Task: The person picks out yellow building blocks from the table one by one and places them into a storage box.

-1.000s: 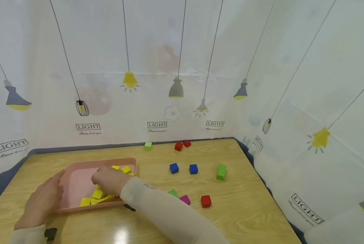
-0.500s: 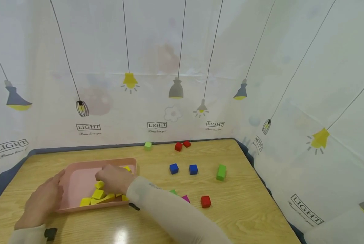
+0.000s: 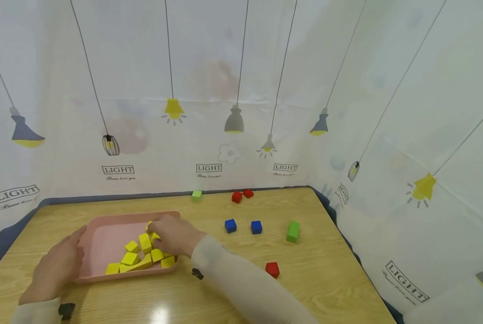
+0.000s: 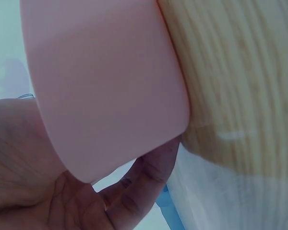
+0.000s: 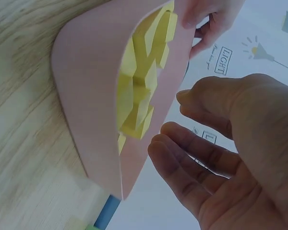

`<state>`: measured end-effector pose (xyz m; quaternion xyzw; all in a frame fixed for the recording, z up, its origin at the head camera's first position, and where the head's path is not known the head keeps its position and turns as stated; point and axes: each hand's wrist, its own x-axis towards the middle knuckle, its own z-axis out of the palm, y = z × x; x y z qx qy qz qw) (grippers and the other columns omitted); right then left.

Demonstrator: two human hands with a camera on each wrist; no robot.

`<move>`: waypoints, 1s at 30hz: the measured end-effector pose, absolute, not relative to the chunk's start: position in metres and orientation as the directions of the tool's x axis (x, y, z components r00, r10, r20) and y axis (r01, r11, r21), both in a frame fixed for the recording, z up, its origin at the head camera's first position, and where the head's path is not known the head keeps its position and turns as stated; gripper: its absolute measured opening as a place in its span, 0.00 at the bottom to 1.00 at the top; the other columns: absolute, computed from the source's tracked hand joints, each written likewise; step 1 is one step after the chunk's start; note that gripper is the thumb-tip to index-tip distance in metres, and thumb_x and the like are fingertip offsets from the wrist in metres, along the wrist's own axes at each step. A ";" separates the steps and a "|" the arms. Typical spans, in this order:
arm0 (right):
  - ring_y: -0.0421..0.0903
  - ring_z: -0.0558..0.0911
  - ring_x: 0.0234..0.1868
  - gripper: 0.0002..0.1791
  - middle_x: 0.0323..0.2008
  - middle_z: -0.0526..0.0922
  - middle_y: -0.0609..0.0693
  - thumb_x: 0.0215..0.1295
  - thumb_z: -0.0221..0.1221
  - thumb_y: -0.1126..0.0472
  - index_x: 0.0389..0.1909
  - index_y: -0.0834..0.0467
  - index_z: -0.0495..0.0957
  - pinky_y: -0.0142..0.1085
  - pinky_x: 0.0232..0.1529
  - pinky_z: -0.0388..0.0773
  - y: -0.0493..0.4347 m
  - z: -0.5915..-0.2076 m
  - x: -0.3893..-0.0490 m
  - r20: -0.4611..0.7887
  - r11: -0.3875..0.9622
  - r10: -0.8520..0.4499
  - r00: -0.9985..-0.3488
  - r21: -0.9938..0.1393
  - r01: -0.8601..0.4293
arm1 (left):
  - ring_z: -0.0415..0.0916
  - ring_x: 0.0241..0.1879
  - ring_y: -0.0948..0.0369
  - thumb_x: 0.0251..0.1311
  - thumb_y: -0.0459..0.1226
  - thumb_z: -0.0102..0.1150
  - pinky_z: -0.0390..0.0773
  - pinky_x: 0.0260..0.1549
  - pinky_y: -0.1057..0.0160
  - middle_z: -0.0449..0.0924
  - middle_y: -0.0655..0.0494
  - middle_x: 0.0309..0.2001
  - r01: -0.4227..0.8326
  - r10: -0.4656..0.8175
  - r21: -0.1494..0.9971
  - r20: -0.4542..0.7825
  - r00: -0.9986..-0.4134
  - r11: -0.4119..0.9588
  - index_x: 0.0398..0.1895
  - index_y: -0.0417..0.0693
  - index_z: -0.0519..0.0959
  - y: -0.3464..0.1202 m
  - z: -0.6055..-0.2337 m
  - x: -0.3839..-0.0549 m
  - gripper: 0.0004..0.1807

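Note:
A pink tray lies on the left of the table, with several yellow blocks gathered toward its right side. My left hand holds the tray's left end; in the left wrist view the pink wall partly covers the palm, and curled fingers meet the corner. Above the tray's right part is my right hand, close to the yellow blocks. The right wrist view has its thumb and fingers apart and loosely bent, nothing between them. Some yellow blocks are hidden behind that hand in the head view.
Two blue cubes and a long green block lie right of the tray. A red cube is nearer. Along the back edge are a light green cube and two red blocks. Patterned cloth hangs behind.
My right hand has moved right over the tray, uncovering yellow blocks in the middle. Its sleeve now covers the green and magenta blocks near the tray. The left hand stays in place.

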<state>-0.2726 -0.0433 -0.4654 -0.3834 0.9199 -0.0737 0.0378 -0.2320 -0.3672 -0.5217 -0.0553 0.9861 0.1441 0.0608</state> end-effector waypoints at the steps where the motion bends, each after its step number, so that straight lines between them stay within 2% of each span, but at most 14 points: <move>1: 0.31 0.87 0.64 0.18 0.69 0.91 0.35 0.86 0.68 0.53 0.70 0.43 0.90 0.24 0.66 0.84 -0.039 -0.465 -0.273 -0.014 0.704 -0.701 -0.713 -0.173 -0.689 | 0.74 0.71 0.19 0.85 0.30 0.51 0.77 0.67 0.17 0.64 0.12 0.78 -0.128 -0.093 0.276 -0.138 -0.986 0.952 0.90 0.27 0.54 -0.367 -0.522 -0.231 0.37; 6: 0.36 0.87 0.66 0.18 0.71 0.89 0.38 0.87 0.68 0.52 0.72 0.43 0.89 0.30 0.71 0.85 -0.014 -0.464 -0.273 -0.008 0.743 -0.646 -0.763 -0.239 -0.626 | 0.71 0.73 0.17 0.85 0.30 0.50 0.75 0.67 0.16 0.63 0.12 0.79 -0.128 -0.093 0.275 -0.138 -0.986 0.953 0.91 0.27 0.54 -0.367 -0.522 -0.229 0.37; 12: 0.39 0.86 0.53 0.19 0.65 0.91 0.46 0.88 0.66 0.54 0.73 0.48 0.88 0.32 0.62 0.88 0.023 -0.464 -0.280 0.016 0.747 -0.616 -0.788 -0.307 -0.590 | 0.74 0.71 0.20 0.85 0.31 0.49 0.76 0.68 0.17 0.62 0.13 0.81 -0.155 -0.113 0.277 -0.163 -0.980 0.948 0.92 0.29 0.52 -0.368 -0.520 -0.232 0.38; 15: 0.42 0.89 0.57 0.19 0.64 0.92 0.48 0.87 0.67 0.55 0.72 0.51 0.89 0.35 0.65 0.88 0.043 -0.463 -0.283 0.041 0.746 -0.600 -0.799 -0.333 -0.578 | 0.72 0.73 0.19 0.86 0.31 0.49 0.75 0.68 0.16 0.61 0.13 0.81 -0.158 -0.115 0.282 -0.166 -0.980 0.946 0.92 0.30 0.52 -0.369 -0.519 -0.232 0.38; 19: 0.48 0.91 0.64 0.18 0.65 0.93 0.52 0.87 0.68 0.57 0.71 0.54 0.89 0.39 0.68 0.89 0.069 -0.466 -0.287 0.075 0.743 -0.576 -0.814 -0.366 -0.560 | 0.74 0.71 0.19 0.85 0.31 0.48 0.77 0.67 0.17 0.62 0.13 0.80 -0.141 -0.103 0.282 -0.148 -0.984 0.949 0.91 0.29 0.53 -0.370 -0.519 -0.231 0.37; 25: 0.55 0.91 0.64 0.18 0.65 0.92 0.57 0.86 0.67 0.59 0.70 0.57 0.89 0.46 0.67 0.91 0.106 -0.469 -0.286 0.117 0.736 -0.530 -0.840 -0.429 -0.524 | 0.72 0.73 0.17 0.85 0.31 0.50 0.77 0.67 0.17 0.63 0.12 0.79 -0.123 -0.090 0.276 -0.130 -0.987 0.953 0.91 0.28 0.53 -0.368 -0.519 -0.228 0.37; 30: 0.58 0.92 0.63 0.18 0.65 0.92 0.57 0.86 0.67 0.59 0.69 0.57 0.89 0.51 0.65 0.91 0.139 -0.471 -0.284 0.149 0.753 -0.472 -0.869 -0.443 -0.486 | 0.72 0.73 0.17 0.86 0.31 0.49 0.76 0.67 0.16 0.62 0.12 0.80 -0.122 -0.087 0.278 -0.133 -0.987 0.953 0.91 0.28 0.53 -0.364 -0.517 -0.227 0.37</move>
